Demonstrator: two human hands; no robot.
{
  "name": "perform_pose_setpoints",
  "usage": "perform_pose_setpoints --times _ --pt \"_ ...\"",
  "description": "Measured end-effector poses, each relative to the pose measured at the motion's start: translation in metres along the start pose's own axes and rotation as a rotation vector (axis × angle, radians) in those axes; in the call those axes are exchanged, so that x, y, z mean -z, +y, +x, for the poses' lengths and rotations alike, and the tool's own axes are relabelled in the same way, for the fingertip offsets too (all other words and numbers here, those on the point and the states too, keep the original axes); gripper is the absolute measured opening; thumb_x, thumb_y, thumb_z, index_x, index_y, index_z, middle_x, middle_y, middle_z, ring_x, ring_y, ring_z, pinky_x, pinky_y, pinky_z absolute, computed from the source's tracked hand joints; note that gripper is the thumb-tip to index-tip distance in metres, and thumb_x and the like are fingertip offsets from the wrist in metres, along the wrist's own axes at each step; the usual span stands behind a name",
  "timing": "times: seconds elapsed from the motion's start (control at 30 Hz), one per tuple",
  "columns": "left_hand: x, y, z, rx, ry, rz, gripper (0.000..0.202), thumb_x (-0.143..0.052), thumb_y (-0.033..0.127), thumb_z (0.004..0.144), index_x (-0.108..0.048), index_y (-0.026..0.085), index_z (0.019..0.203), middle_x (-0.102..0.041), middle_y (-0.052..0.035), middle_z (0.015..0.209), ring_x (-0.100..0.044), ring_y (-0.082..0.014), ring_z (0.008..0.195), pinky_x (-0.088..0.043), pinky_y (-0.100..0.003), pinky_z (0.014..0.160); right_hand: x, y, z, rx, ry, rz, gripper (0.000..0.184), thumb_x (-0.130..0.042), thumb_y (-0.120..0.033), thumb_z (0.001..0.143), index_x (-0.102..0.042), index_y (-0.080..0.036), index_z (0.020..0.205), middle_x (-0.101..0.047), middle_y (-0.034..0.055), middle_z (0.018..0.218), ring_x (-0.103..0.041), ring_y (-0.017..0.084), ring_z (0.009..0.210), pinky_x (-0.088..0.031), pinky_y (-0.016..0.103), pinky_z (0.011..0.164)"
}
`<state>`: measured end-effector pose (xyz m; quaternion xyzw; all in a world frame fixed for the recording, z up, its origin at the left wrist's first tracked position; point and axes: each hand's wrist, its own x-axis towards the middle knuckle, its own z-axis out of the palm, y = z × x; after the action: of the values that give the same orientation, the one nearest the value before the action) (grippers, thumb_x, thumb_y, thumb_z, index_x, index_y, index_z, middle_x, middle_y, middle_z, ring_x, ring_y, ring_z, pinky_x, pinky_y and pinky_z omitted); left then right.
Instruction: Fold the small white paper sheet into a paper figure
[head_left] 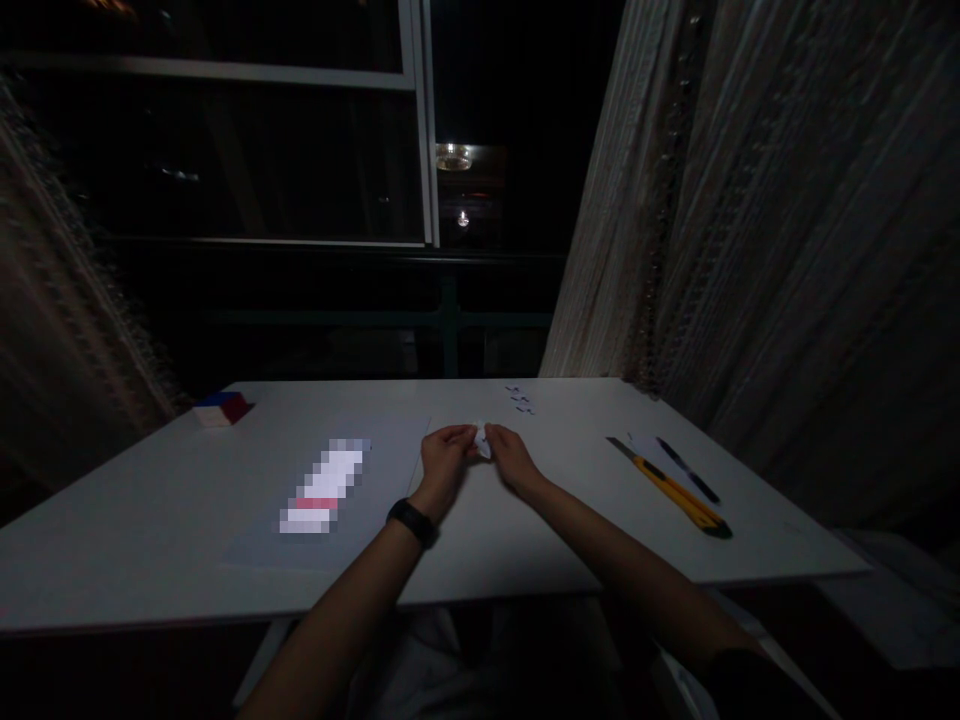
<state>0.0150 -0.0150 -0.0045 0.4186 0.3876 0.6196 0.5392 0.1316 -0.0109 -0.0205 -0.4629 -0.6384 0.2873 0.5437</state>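
Observation:
My left hand (444,455) and my right hand (507,455) meet over the middle of the white table (150,520). Both pinch a small white piece of paper (481,440) between their fingertips. A black band sits on my left wrist. Just left of the hands lies a grey sheet (390,470) with a blurred patch on it. The scene is dim, so the paper's shape is hard to read.
A yellow utility knife (675,490) and a black pen (688,470) lie at the right. Several tiny scraps (520,400) sit at the far edge. A red, blue and white block (220,408) rests far left. Curtains hang on both sides of a dark window.

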Motion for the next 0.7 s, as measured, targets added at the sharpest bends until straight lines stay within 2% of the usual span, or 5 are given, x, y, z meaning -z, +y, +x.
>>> perform_pose_setpoints --times 0.4,0.7 --pt "-0.001 0.006 -0.005 0.001 0.006 -0.021 0.026 -0.074 0.024 0.055 -0.067 0.007 0.072 -0.064 -0.0062 0.063 -0.058 -0.0112 0.055 -0.048 -0.023 0.055 0.001 0.001 0.001 -0.026 -0.018 0.115 0.039 -0.044 -0.051 0.076 -0.056 -0.016 0.066 -0.054 0.0010 0.061 -0.045 0.014 0.058 -0.034 0.025 0.055" --pt "-0.001 0.007 -0.005 0.001 0.004 -0.004 0.024 -0.073 0.024 0.055 -0.067 0.007 0.071 -0.065 -0.0070 0.064 -0.059 -0.0126 0.056 -0.049 -0.024 0.055 0.001 0.012 0.006 -0.059 -0.067 0.242 0.037 -0.050 -0.051 0.072 -0.056 -0.015 0.063 -0.052 0.0001 0.057 -0.043 0.012 0.053 -0.034 0.024 0.052"
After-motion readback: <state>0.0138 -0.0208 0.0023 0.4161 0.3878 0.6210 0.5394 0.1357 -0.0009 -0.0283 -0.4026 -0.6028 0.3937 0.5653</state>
